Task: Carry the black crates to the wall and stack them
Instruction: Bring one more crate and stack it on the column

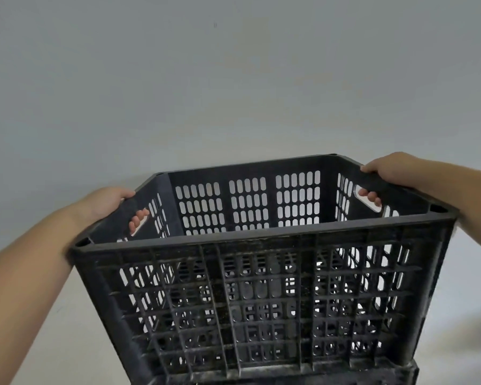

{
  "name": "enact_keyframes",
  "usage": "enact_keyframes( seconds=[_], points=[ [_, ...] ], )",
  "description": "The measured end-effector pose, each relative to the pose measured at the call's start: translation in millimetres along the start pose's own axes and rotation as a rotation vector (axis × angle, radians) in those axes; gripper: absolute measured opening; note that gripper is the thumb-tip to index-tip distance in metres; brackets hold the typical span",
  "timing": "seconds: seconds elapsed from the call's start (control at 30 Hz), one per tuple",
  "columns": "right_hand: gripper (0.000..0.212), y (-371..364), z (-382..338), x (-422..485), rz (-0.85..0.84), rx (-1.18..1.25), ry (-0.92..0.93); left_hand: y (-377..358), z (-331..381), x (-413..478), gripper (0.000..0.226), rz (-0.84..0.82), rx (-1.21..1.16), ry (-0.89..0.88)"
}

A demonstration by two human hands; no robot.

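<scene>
Both hands, left hand at nine o'clock and right hand at three, grip the black crate through its handle slots against the wall, apparently mid-stacking; next it needs squaring and lowering onto the crate below.

crate atop lower crate, wall behind

Two black crates are visible: one upper crate and, under it, one lower crate (only its top rim shows at the bottom edge). There are two hands, one left hand and one right hand. One pale wall stands behind.
</scene>
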State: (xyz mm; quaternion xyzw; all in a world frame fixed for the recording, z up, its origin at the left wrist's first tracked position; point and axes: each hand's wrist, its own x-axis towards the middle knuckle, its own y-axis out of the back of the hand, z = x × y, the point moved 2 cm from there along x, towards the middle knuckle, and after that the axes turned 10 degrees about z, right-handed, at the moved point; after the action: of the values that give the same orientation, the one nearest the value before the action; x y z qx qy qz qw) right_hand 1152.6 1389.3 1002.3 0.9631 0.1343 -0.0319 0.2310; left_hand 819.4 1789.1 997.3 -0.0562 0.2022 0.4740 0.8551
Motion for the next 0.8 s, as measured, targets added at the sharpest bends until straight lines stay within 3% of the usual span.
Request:
enact_keyframes(
  seconds=[0.17, 0.37, 0.47, 0.6, 0.67, 0.8],
  points=[
    [0.042, 8, -8, -29, -0.007, -0.214, 0.109, 1, -1, -4, 0.046, 0.067, 0.13, -0.124],
    [0.034, 10, -15, -62, -0.014, -0.437, 0.155, 14, 5, -7, 0.035, 0.258, 0.396, -0.423],
    [0.033, 14, -11, -74, 0.014, -0.52, 0.179, 19, -5, -10, 0.029, 0.173, 0.203, -0.375],
    [0.027, 26, -1, -94, -0.043, -0.317, 0.142, 22, -25, -31, 0.038, 0.0, -0.039, -0.314],
    [0.029, 30, 5, -102, -0.082, -0.172, 0.135, 23, -42, -46, 0.031, -0.085, -0.113, -0.286],
    [0.034, 37, 22, -112, -0.101, 0.156, 0.13, 29, -82, -65, 0.041, -0.056, -0.313, -0.24]
  ],
)
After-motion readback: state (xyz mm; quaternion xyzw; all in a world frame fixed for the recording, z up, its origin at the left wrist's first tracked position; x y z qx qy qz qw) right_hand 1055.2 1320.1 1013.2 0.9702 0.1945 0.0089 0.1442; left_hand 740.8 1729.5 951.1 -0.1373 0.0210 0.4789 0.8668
